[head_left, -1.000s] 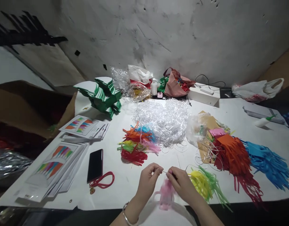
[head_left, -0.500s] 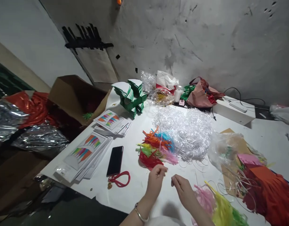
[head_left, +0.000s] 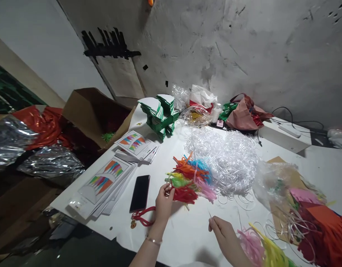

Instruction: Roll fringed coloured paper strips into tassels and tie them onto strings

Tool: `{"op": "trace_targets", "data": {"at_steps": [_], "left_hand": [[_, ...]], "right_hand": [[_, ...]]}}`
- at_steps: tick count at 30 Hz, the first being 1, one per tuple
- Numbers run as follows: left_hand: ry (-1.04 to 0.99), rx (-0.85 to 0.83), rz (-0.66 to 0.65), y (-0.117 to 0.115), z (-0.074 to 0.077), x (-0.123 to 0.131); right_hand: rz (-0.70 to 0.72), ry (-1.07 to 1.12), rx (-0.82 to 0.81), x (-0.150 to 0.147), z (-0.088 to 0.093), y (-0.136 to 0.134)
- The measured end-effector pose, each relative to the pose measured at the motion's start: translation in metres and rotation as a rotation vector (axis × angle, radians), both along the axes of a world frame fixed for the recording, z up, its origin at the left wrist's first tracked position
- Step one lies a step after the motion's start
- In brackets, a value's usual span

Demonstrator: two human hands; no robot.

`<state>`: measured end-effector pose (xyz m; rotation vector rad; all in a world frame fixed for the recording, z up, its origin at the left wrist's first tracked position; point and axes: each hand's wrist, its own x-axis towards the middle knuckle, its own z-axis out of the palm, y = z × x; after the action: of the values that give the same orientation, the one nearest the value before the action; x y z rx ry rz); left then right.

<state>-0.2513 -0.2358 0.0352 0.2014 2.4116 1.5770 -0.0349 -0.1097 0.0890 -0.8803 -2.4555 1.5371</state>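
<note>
My left hand (head_left: 163,205), with a bracelet at its wrist, is closed in a pinch at the left end of a red paper tassel (head_left: 186,195). That tassel lies at the front of a small heap with an orange tassel (head_left: 190,170), a blue tassel (head_left: 202,168), a green tassel (head_left: 178,180) and a pink tassel (head_left: 205,190). To the right, my right hand (head_left: 223,231) hovers above the white table, finger and thumb pinched together. From its fingertips a thin pale strand (head_left: 210,214) sticks up, probably string.
Behind the tassels spreads a tangled pile of white string (head_left: 229,161). A phone (head_left: 140,193) with a red strap lies left, beside printed packets (head_left: 106,181). Green-edged paper pieces (head_left: 161,116) stand farther back. More tassels (head_left: 326,226) and a plastic bag (head_left: 273,181) lie right.
My left hand has moved left and away from me onto the red tassel's end. My hands are now farther apart. The view has shifted slightly, moving the scene right.
</note>
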Motion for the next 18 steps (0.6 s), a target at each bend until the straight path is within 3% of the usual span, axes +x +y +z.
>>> {"op": "trace_targets", "data": {"at_steps": [4,7,12,18], "left_hand": [[0.163,0.154,-0.192,-0.011,0.054,0.058],[0.315,0.264,-0.396,-0.012,0.083,0.096],[0.375,0.375,-0.631,-0.004,0.094,0.132],[-0.075,0.295,-0.658,0.008,0.104,0.156]], "right_hand": [[-0.078,0.101,-0.039,-0.002,0.037,-0.003],[-0.114,0.197,-0.175,-0.002,0.061,-0.001],[-0.145,0.285,-0.406,0.008,0.075,0.005],[-0.207,0.317,-0.522,0.033,0.073,0.004]]}}
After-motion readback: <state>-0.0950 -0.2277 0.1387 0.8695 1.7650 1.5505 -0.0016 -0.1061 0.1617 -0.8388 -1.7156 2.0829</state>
